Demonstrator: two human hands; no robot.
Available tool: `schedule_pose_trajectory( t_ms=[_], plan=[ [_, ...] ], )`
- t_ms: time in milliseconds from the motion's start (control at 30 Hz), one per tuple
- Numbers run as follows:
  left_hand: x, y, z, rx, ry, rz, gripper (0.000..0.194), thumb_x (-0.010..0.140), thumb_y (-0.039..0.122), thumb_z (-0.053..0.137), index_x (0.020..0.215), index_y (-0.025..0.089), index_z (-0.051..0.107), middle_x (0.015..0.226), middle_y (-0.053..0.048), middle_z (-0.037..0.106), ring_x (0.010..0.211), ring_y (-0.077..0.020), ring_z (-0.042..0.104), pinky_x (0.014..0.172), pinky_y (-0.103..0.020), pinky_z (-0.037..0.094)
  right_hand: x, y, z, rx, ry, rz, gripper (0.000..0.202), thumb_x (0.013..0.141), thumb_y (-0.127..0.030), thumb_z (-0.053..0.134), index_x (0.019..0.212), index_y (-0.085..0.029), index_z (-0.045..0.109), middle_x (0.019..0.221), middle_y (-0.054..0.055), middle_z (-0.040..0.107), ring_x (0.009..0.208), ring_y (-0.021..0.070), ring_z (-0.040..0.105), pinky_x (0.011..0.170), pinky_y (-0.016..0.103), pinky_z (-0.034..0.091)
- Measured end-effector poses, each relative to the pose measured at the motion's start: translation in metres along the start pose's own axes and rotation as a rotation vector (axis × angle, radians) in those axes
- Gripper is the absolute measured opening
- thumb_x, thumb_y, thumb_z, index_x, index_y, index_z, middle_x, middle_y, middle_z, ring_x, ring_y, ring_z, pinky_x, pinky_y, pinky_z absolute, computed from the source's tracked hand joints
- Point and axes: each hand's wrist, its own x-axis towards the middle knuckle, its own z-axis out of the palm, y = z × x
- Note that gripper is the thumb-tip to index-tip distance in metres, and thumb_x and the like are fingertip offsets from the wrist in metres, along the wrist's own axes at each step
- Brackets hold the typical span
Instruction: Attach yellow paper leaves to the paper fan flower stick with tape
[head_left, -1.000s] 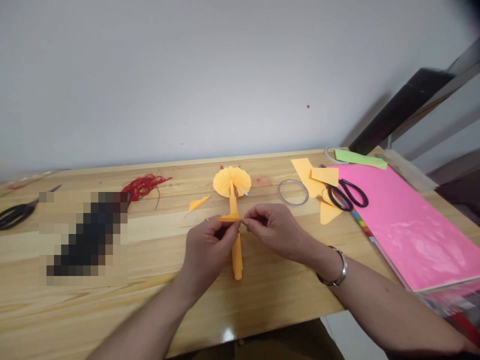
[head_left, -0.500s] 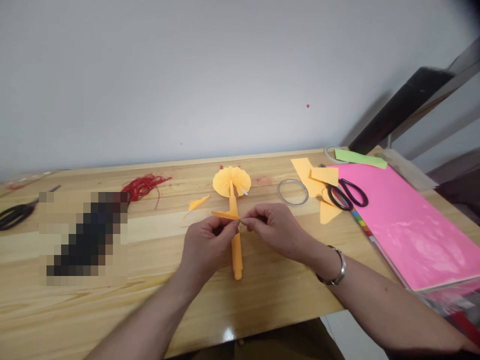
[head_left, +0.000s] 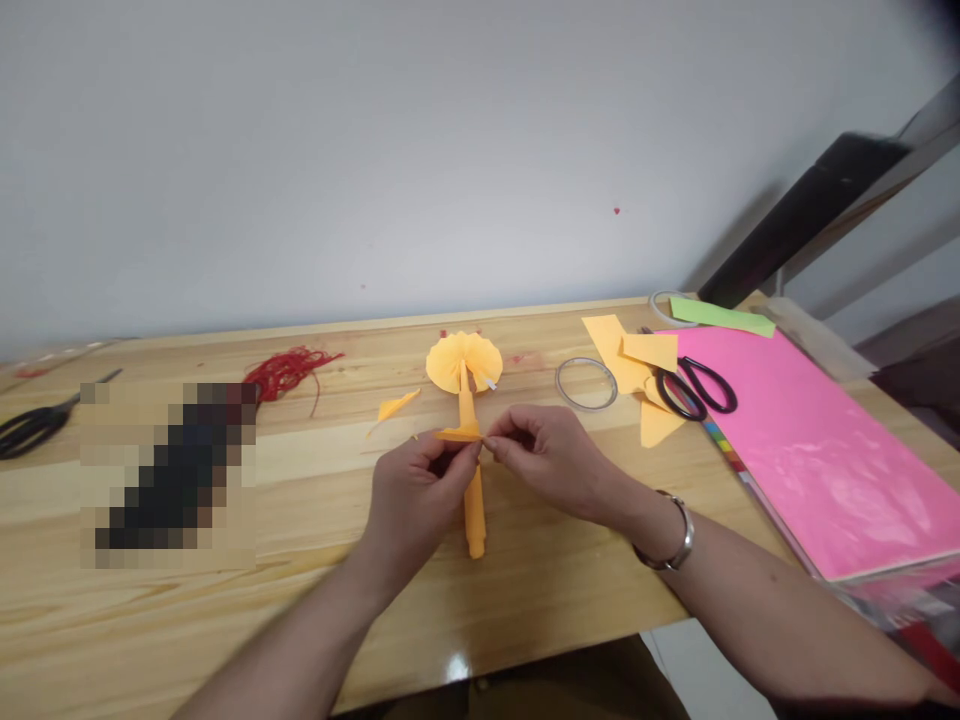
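Observation:
Between the fingertips of my left hand (head_left: 420, 485) is a small folded piece of orange paper (head_left: 456, 435). My right hand (head_left: 551, 460) pinches at the right end of that same piece, its fingertips meeting the left ones. Under both hands lies a rolled orange paper stick (head_left: 475, 515), its middle partly hidden. Beyond them a pleated yellow-orange paper fan (head_left: 463, 362) spreads at the stick's far end, with a small white bit on its right side. An orange paper scrap (head_left: 397, 405) lies left of the fan.
To the right are a silver ring (head_left: 586, 384), orange paper offcuts (head_left: 649, 352), black-handled scissors (head_left: 709, 388), a pink paper pack (head_left: 817, 450) and a green strip (head_left: 721, 317). Leftward lie red threads (head_left: 289, 378), a blurred-out dark object (head_left: 176, 480) and more scissors (head_left: 34, 430).
The folded orange piece has shifted slightly right and turned in my fingers, so less of it sticks out to the left. Both hands stay nearly in place.

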Motion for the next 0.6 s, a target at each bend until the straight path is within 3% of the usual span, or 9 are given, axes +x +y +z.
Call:
schedule_pose_trajectory(
  t_ms=[267,400,600],
  plan=[
    [0.0047,0.0044,-0.0035,-0.192,-0.059,-0.191,0.018,0.067,0.035,0.068,0.061,0.018,0.069,0.055,0.002,0.063,0.052,-0.0113,0.052,0.049,-0.021,0.038,0.0014,-0.0031,-0.0029,0.011,0.023,0.001,0.015,0.079,-0.02,0.055,0.066,-0.015,0.06,0.057,-0.004,0.053,0.053,0.0059,0.041,0.049,0.019,0.033],
    [0.0053,0.0031,-0.005,-0.245,-0.061,-0.228,0.022,0.067,0.034,0.069,0.053,0.017,0.064,0.045,0.006,0.051,0.045,-0.0072,0.041,0.045,-0.019,0.032,0.0025,-0.0005,-0.0033,0.001,0.049,-0.002,0.016,0.079,-0.019,0.055,0.064,-0.015,0.059,0.055,-0.005,0.052,0.051,0.0056,0.04,0.05,0.019,0.033],
    [0.0085,-0.0001,-0.0037,-0.362,-0.084,-0.272,0.02,0.068,0.031,0.069,0.054,0.017,0.064,0.043,0.006,0.05,0.045,-0.006,0.04,0.046,-0.018,0.03,0.006,0.0065,-0.0056,-0.021,0.117,0.002,0.012,0.077,-0.019,0.056,0.066,-0.016,0.059,0.058,-0.004,0.056,0.053,0.0068,0.044,0.052,0.02,0.035]
  ],
)
